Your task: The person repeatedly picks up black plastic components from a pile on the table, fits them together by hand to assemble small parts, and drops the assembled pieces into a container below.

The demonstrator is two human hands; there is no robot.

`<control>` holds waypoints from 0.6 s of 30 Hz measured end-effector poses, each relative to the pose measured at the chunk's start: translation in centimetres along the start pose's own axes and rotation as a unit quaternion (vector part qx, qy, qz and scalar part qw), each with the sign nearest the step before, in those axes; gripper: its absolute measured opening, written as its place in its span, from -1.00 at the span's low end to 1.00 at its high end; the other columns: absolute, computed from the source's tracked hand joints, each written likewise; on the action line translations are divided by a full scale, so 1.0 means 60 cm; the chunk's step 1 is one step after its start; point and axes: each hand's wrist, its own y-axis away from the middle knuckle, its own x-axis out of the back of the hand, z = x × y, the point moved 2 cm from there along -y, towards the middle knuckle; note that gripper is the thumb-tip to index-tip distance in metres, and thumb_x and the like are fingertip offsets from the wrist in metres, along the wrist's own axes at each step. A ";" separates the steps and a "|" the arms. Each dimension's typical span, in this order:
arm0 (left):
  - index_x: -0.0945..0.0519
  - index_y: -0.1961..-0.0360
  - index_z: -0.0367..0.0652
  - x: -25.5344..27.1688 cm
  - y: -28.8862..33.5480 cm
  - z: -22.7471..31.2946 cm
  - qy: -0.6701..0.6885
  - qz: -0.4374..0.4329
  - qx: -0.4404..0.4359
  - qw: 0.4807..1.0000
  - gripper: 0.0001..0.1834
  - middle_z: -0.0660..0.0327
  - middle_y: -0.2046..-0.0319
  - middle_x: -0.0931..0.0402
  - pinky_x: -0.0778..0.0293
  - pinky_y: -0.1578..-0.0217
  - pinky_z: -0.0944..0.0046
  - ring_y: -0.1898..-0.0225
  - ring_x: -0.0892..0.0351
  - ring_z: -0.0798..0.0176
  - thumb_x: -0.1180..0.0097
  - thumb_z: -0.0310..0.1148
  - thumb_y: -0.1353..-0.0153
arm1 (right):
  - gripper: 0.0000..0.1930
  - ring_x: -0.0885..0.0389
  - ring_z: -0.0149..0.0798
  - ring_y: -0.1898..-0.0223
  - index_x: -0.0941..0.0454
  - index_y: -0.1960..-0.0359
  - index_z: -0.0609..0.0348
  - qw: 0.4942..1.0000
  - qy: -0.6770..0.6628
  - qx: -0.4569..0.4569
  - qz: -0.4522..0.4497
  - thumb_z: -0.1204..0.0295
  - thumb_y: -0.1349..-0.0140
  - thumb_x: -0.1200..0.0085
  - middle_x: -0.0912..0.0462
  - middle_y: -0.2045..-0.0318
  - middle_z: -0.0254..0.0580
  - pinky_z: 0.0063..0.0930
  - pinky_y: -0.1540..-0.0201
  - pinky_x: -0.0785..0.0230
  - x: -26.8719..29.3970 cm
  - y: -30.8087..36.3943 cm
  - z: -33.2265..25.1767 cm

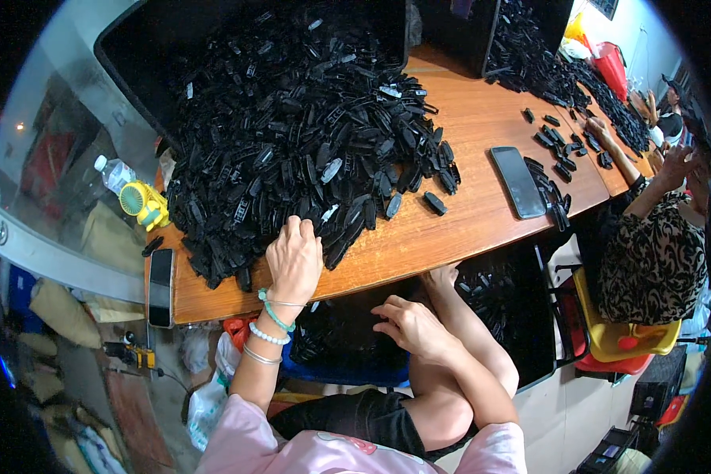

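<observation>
A big heap of small black plastic pieces [292, 142], long and narrow with rounded ends, covers the left part of the wooden table. At its near edge is my left hand [295, 257], fingers curled down against the pieces; the fingertips and anything in them are hidden. Bracelets circle that wrist. My right hand [409, 325] hangs below the table edge, above a blue-rimmed bin [347, 378] with some black pieces inside. Its fingers are bent but apart, and nothing shows between them. One single black piece [434, 203] lies off the heap on the bare wood.
A black crate [134, 79] lies tipped behind the heap. Phones rest at the left edge [161, 286] and mid-table [517, 182]. A bottle [114, 172] and yellow fan [141, 202] stand left. On the right, another person [652, 261] sits near a second heap [529, 59].
</observation>
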 end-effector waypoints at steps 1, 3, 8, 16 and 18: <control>-0.47 0.23 -0.29 0.001 -0.001 0.000 0.001 0.001 -0.001 1.000 -0.70 0.07 0.33 -0.38 -0.45 0.39 0.12 0.31 -0.50 0.02 -0.19 -0.41 -0.01 | -0.76 -0.53 0.13 0.31 -0.51 0.24 0.32 1.000 0.021 0.016 -0.014 0.43 -0.10 -0.10 -0.51 0.32 0.07 -0.16 0.25 -0.42 -0.002 0.000 0.002; -0.44 0.30 -0.30 0.007 0.000 -0.001 0.010 0.008 -0.024 1.000 -0.77 0.06 0.37 -0.36 -0.46 0.42 0.14 0.35 -0.50 0.02 -0.15 -0.45 -0.03 | -0.75 -0.53 0.12 0.31 -0.52 0.22 0.33 1.000 0.015 0.013 -0.013 0.44 -0.09 -0.12 -0.52 0.33 0.08 -0.18 0.24 -0.41 -0.004 0.000 0.004; -0.48 0.21 -0.30 0.016 0.003 0.004 0.067 0.095 -0.005 0.993 -0.75 0.06 0.32 -0.39 -0.47 0.44 0.17 0.39 -0.51 0.03 -0.12 -0.49 -0.04 | -0.75 -0.54 0.10 0.32 -0.52 0.20 0.35 1.000 0.024 0.012 0.016 0.49 -0.09 -0.13 -0.53 0.35 0.06 -0.23 0.25 -0.41 0.007 -0.002 0.009; -0.51 0.09 -0.21 -0.016 0.074 0.066 0.445 0.042 0.029 0.894 -0.67 0.14 0.57 -0.54 -0.45 0.59 0.32 0.62 -0.55 0.31 -0.14 -0.56 -0.06 | -0.81 -0.55 -0.05 0.42 -0.53 0.18 0.32 0.983 -0.018 -0.021 0.182 0.61 -0.15 -0.01 -0.53 0.42 0.00 -0.38 0.35 -0.41 0.022 -0.025 0.020; -0.49 0.04 -0.23 -0.051 0.086 0.063 0.533 -0.006 0.057 0.844 -0.66 0.17 0.55 -0.56 -0.45 0.61 0.38 0.63 -0.53 0.39 -0.09 -0.57 -0.11 | -0.82 -0.54 -0.07 0.43 -0.53 0.19 0.32 0.978 -0.020 -0.026 0.206 0.63 -0.17 0.03 -0.50 0.46 -0.01 -0.36 0.38 -0.39 0.027 -0.053 0.010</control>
